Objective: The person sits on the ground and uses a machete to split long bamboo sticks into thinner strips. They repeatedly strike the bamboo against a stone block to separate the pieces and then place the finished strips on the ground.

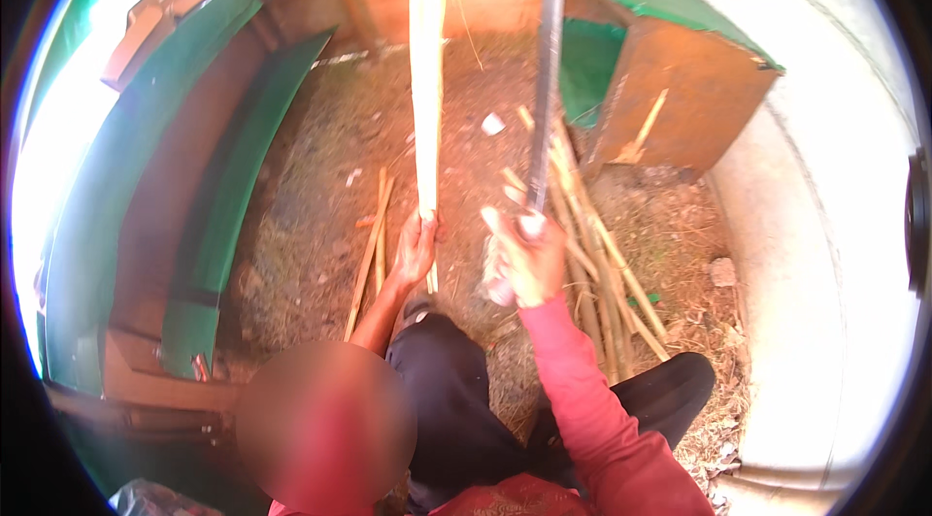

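Note:
My left hand (417, 246) is closed round the lower end of a long pale bamboo-like stalk (427, 79), which stands nearly upright and runs out of the top of the view. To its right, my right hand (531, 262) grips the handle of a machete (548, 79). The long dark blade points up and away, almost parallel to the stalk and apart from it. One finger of the right hand looks partly extended off the handle. Both hands are out over the ground in front of my bent, dark-trousered legs.
Several poles (604, 288) lie in a heap right of my right hand, and thinner sticks (371, 249) lie on the left. A green-topped wooden box (684, 94) stands far right by a white wall (806, 254). A green-covered bench (243, 186) lines the left side. A brick-like lump (722, 271) sits near the wall.

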### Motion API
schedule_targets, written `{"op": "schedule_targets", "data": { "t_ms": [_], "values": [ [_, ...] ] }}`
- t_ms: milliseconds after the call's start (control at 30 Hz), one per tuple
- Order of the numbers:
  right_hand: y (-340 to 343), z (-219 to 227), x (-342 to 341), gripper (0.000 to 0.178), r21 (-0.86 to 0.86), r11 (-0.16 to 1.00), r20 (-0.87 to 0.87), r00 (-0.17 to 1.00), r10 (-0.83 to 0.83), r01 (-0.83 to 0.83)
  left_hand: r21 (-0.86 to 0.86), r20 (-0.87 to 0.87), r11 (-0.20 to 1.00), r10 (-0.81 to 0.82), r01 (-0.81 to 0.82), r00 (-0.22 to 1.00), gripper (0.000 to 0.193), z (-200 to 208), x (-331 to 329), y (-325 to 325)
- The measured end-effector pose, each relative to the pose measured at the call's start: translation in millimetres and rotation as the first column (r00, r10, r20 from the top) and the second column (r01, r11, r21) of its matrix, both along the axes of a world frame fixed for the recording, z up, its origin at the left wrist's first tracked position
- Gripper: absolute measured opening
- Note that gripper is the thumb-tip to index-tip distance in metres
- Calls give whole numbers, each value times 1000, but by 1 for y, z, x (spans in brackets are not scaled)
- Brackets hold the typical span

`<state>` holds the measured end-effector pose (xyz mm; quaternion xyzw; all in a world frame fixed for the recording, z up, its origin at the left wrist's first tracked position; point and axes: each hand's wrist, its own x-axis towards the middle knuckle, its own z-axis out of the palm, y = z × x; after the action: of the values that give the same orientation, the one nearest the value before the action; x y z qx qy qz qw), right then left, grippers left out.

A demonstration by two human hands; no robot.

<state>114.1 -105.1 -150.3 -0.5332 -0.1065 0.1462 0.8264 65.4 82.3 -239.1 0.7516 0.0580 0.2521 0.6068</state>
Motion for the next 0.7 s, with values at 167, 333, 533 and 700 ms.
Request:
{"op": "schedule_targets", "data": {
  "t_ms": [167,333,533,700],
  "values": [
    [15,53,44,43,114,935,462,815,-350,336,299,29,947,-133,118,991,42,4,31,-57],
    [-17,55,43,30,-36,946,276,913,-301,323,598,-562,572,-200,562,802,57,23,21,-40],
    [-66,22,16,38,-238,963,78,991,-108,124,404,-64,881,-242,247,968,50,200,26,-42],
    [-62,-22,-31,43,-354,893,237,950,-201,277,377,151,926,-63,1,987,50,310,28,-73]
  ]
}}
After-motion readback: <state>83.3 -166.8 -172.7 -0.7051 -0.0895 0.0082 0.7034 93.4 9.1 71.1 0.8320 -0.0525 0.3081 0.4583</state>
